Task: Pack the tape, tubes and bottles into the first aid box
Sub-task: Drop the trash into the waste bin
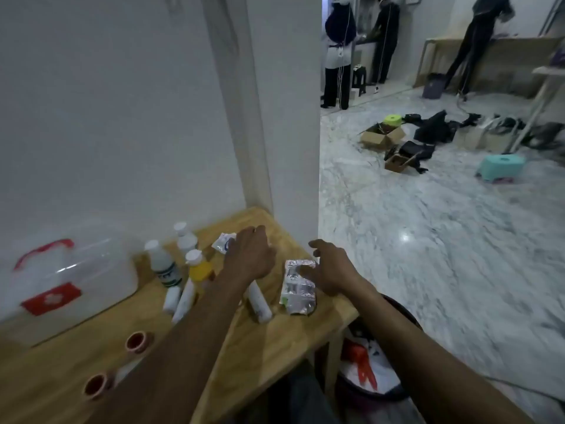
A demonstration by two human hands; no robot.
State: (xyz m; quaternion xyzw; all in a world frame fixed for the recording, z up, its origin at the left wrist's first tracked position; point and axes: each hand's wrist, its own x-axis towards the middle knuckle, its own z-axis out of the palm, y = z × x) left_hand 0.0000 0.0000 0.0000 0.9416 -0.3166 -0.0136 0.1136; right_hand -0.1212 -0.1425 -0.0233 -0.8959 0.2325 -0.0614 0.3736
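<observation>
— Wooden table (290,328) first. Where is our box (70,280)?
— At the far left, lid closed. Three bottles (171,264) stand beside it, tubes (183,298) lie in front.
— And our hands?
— Our left hand (250,255) and right hand (330,270) are both open, holding nothing. The right is over the foil packs (298,289).
— Tape (139,341)?
— Two rolls near us.

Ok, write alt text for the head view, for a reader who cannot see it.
A person's left hand and right hand reach over a wooden table among three bottles, lying tubes and a foil blister pack. A clear first aid box with a red handle stands at the left, two tape rolls near the front.
</observation>
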